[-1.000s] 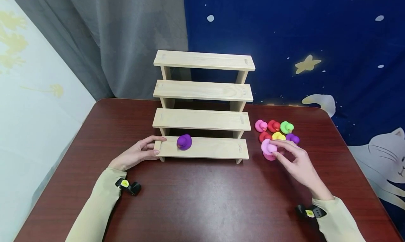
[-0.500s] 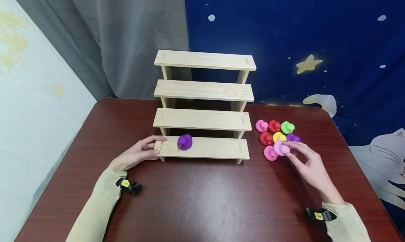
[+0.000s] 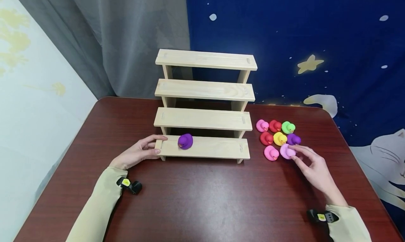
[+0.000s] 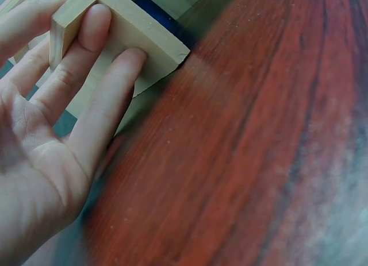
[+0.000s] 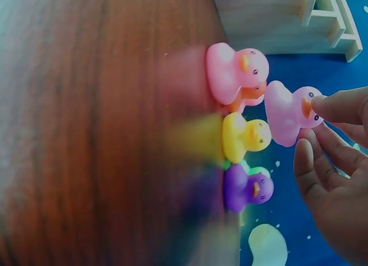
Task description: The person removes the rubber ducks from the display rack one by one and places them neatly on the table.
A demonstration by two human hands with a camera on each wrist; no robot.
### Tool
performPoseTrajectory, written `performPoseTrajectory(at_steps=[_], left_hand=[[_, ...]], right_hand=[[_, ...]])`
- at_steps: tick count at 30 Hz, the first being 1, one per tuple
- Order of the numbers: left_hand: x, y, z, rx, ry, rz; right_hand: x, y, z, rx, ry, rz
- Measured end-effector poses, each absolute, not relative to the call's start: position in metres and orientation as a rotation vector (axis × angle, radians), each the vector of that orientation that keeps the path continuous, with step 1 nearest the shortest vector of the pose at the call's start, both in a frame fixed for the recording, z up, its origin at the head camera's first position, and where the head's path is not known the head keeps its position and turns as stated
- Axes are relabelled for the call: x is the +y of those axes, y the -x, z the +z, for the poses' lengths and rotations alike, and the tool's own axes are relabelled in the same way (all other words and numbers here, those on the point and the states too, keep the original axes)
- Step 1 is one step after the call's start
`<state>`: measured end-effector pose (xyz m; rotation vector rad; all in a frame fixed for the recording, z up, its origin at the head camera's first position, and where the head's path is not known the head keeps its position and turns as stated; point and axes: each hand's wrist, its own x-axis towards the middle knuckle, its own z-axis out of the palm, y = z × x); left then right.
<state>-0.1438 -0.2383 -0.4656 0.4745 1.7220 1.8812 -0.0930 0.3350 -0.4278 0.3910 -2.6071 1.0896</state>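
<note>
In the head view, my right hand (image 3: 316, 169) pinches a pale pink rubber duck (image 3: 287, 151) between thumb and fingers at the front of the duck group. In the right wrist view the same pale pink duck (image 5: 284, 114) shows its orange beak, beside the pinching fingers. My left hand (image 3: 136, 153) grips the left end of the bottom step of a stepped wooden shelf (image 3: 215, 147). The left wrist view shows fingers (image 4: 106, 105) against the underside and side of that wooden end. A purple rubber duck (image 3: 185, 141) sits on the bottom step, left of its middle.
Right of the shelf, several rubber ducks stand in rows: pink (image 3: 262, 126), red (image 3: 275, 126), green (image 3: 288, 127), another red (image 3: 266, 138), yellow (image 3: 280, 138), purple (image 3: 293, 139) and pink (image 3: 271, 153). The dark brown table (image 3: 202, 199) ends at the curtains (image 3: 142, 41) behind.
My right hand has moved right and slightly down with the pale pink duck, from above the front pink duck to beside it. My left hand stays on the shelf end.
</note>
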Motion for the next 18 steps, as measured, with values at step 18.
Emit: performPoseTrajectory(at_steps=[18], left_hand=[[-0.238,0.143,-0.466,1.732,-0.476,1.881]], right_hand=[[0.341,0.1,-0.446,-2.71,-0.331,1.105]])
